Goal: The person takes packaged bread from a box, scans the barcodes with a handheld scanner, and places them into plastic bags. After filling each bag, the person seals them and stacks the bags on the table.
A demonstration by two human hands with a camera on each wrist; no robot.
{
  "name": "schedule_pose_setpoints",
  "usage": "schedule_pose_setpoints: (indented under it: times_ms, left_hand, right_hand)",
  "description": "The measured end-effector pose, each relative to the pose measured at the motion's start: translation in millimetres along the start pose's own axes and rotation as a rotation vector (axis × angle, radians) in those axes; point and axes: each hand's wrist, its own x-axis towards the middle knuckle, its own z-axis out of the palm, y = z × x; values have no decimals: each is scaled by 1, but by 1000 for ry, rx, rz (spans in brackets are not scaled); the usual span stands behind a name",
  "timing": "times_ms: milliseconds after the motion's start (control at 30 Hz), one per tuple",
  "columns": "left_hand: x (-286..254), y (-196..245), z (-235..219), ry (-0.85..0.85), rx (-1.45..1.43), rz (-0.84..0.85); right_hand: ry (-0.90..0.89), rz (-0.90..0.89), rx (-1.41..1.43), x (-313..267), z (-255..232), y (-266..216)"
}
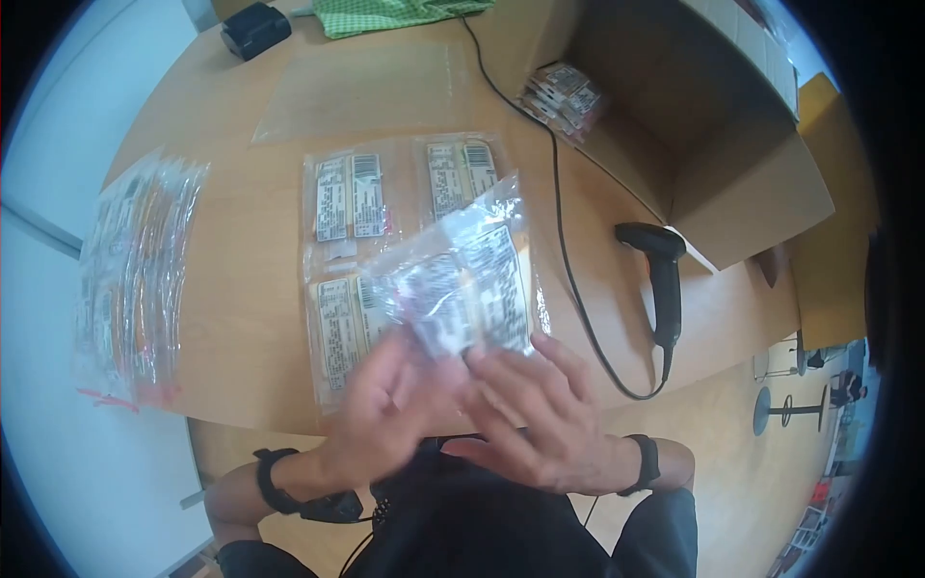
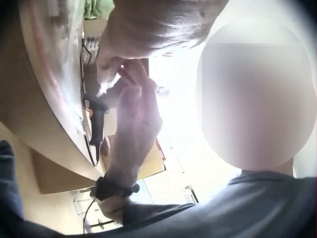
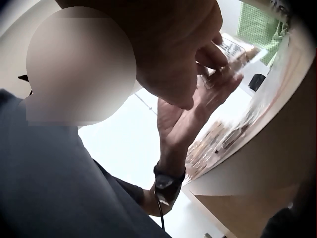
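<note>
Two hands, the blurred left hand (image 1: 385, 409) and the equally near right hand (image 1: 544, 419), pinch the closest edge of a clear bag (image 1: 462, 279) with their fingers, and it slants away from them above the desk (image 1: 241, 289), left of the scanner (image 1: 665, 284).

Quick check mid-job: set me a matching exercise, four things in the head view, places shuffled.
1. Black pistol-shaped scanner
2. Green-checked cloth
3. Overlapping row of clear plastic packets
4. Single crinkled clear plastic packet

A. Left side of the light-brown table
B. Held above labelled plastic packets lying flat
C. Table's right, beside the open brown cardboard box
D. Table's far side

Right pairs: 1-C; 2-D; 3-A; 4-B
</note>
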Motion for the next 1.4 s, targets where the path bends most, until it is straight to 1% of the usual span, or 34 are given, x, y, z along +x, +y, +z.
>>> schedule_pose_setpoints:
  times_ms: [33, 67, 100, 133, 167, 200, 233, 267, 300, 367, 400, 467, 500, 567, 600, 633, 700, 767, 800, 833, 900, 933, 1033, 1133, 1367, 1400]
  left_hand:
    - [8, 4, -6, 116, 48, -105]
    - [15, 10, -1, 152, 2, -109]
    - [19, 11, -5, 152, 2, -107]
    - [21, 11, -12, 137, 79, -131]
    - [22, 10, -16, 125, 154, -153]
    - [24, 9, -17, 132, 148, -147]
    - [27, 9, -18, 124, 163, -106]
    - [30, 9, -17, 112, 179, -67]
    - [34, 9, -17, 104, 177, -66]
    - [42, 10, -15, 72, 189, -72]
    - [46, 10, -13, 62, 194, -71]
    - [53, 10, -8, 31, 224, -52]
    - [55, 11, -6, 30, 224, -48]
    - [60, 13, -5, 5, 294, -35]
    - [61, 16, -3, 11, 294, -32]
    - [63, 19, -1, 10, 337, -11]
    - [63, 22, 1, 9, 387, 6]
    - [63, 23, 4, 4, 379, 58]
    - [63, 23, 5, 1, 383, 57]
    - [63, 24, 5, 5, 388, 71]
    - [61, 26, 6, 14, 392, 87]
    - [61, 27, 5, 13, 394, 84]
    - [58, 28, 4, 15, 419, 79]
    - [57, 29, 6, 16, 441, 84]
    - [59, 32, 6, 14, 404, 94]
    - [59, 30, 4, 13, 403, 91]
  right_hand:
    - [7, 1, -5, -3, -3, 4]
    - [3, -16, 89, -9, -10, 11]
    - [-5, -33, 186, -17, -17, 19]
    - [108, 114, 91, -32, -21, 30]
    - [189, 324, -28, -43, -31, 42]
    - [271, 531, -150, -54, -42, 55]
    - [300, 549, -370, -55, -47, 76]
    - [284, 636, -419, -64, -48, 95]
    - [287, 639, -427, -71, -46, 112]
    - [147, 1020, 31, -79, -43, 138]
    - [158, 1024, 28, -75, -48, 144]
    - [83, 1135, 315, -67, -58, 153]
    - [86, 1131, 314, -67, -58, 150]
    - [300, 864, 419, -64, -50, 132]
    - [296, 878, 457, -57, -55, 113]
    - [271, 841, 568, -64, -57, 108]
    - [273, 601, 580, -52, -56, 86]
    - [81, 415, 395, -46, -60, 78]
    - [-14, 366, 353, -42, -64, 73]
    - [-11, 366, 353, -39, -64, 70]
    - [-120, 215, 305, -34, -61, 66]
    - [-107, 179, 279, -33, -58, 64]
    - [-163, 178, 232, -28, -56, 61]
    - [-152, 145, 243, -27, -48, 64]
    - [-131, 151, 243, -28, -48, 64]
    - [-148, 175, 261, -28, -50, 63]
